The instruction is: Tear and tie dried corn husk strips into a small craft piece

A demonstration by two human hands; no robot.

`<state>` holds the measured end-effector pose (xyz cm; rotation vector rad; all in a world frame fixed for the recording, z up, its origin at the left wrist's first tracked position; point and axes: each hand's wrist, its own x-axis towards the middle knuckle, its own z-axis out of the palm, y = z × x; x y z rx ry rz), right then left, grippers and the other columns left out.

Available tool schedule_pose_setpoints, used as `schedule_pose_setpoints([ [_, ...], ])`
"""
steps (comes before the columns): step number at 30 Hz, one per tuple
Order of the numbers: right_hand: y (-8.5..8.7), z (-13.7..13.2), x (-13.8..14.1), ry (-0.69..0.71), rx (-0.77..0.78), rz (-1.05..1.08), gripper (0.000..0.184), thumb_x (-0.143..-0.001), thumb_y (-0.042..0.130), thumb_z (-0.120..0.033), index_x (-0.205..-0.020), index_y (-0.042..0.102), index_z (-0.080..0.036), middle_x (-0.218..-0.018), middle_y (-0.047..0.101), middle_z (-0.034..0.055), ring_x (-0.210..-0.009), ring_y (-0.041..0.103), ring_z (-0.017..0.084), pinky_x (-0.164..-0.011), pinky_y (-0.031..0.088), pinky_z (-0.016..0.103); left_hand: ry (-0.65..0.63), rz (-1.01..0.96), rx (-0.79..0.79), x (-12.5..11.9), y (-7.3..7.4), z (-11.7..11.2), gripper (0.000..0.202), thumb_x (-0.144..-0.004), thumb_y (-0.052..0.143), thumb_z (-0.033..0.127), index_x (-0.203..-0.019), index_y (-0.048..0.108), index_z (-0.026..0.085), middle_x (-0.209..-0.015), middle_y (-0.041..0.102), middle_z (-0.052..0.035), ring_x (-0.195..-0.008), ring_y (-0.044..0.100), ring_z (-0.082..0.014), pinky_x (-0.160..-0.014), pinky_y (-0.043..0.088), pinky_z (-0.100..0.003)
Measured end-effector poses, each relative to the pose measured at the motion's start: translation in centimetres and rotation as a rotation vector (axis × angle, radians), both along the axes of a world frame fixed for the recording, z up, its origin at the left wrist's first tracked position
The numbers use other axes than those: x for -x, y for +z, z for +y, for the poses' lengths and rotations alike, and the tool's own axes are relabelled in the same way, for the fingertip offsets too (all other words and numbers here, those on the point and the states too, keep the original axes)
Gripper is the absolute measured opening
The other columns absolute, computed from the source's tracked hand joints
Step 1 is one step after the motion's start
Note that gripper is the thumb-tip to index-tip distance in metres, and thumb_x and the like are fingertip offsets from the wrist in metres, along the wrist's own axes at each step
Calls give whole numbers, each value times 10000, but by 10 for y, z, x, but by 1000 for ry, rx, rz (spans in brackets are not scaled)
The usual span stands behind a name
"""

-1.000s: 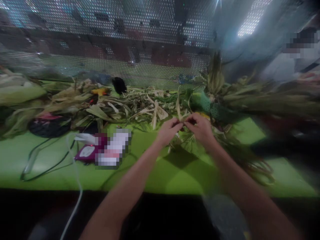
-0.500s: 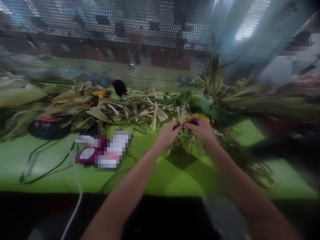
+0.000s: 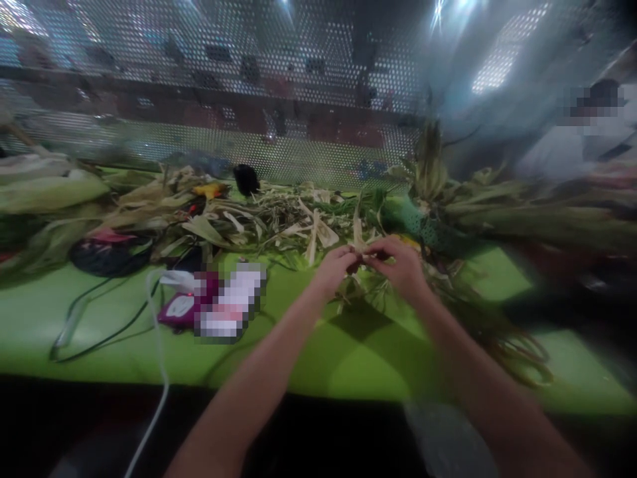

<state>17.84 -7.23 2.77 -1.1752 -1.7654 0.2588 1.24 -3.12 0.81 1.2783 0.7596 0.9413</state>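
Both of my hands meet above the green table (image 3: 318, 358), with fingertips pinched close together. Between them stands a pale strip of dried corn husk (image 3: 357, 229), pointing upward. My left hand (image 3: 337, 269) is closed on its lower end from the left. From the right, my right hand (image 3: 395, 262) pinches at the same spot with thumb and forefinger. Thin dry strands (image 3: 381, 295) hang or lie just below my fingers. Loose pale husk pieces (image 3: 316, 232) lie just beyond my left hand. Exactly how the husk sits between the fingertips is too small to make out.
A heap of dried husks (image 3: 209, 229) spreads along the back left. A purple box with a white cable (image 3: 182, 309) sits left, beside a blurred-out pale object (image 3: 233, 302). A green perforated basket (image 3: 421, 222) stands right, near large leaves (image 3: 522, 216). A person (image 3: 562, 146) is at far right.
My view has shifted slightly, so the scene sits a little lower and further right. My hands stay together at the husk, whose upright strip now leans less to the right.
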Motion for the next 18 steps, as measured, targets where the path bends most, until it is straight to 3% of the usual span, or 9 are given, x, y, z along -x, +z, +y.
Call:
schedule_pose_setpoints([
  [4,0,1,2,-9,-45,-44,32,-822,715,-249,-845,726,-229,-828,702,34,-787,628,184,-685,498,312,-30,-57,55,-2,4,-3,116,-742,572,218,-641,543,170,-634,538,10,-628,481,-107,-637,366,-244],
  [8,-2,0,4,-45,21,34,25,-800,710,-225,-789,695,-208,-771,675,15,-712,604,159,-645,478,287,10,-109,99,-4,2,-2,75,-700,626,184,-716,554,171,-680,554,28,-652,503,-92,-670,391,-225],
  [18,-3,-3,12,-160,138,294,118,-714,706,-227,-788,618,-199,-715,625,-14,-645,558,139,-608,457,271,-53,-20,-49,-6,-4,0,130,-744,665,265,-787,614,153,-742,634,-4,-699,550,-115,-724,419,-255],
])
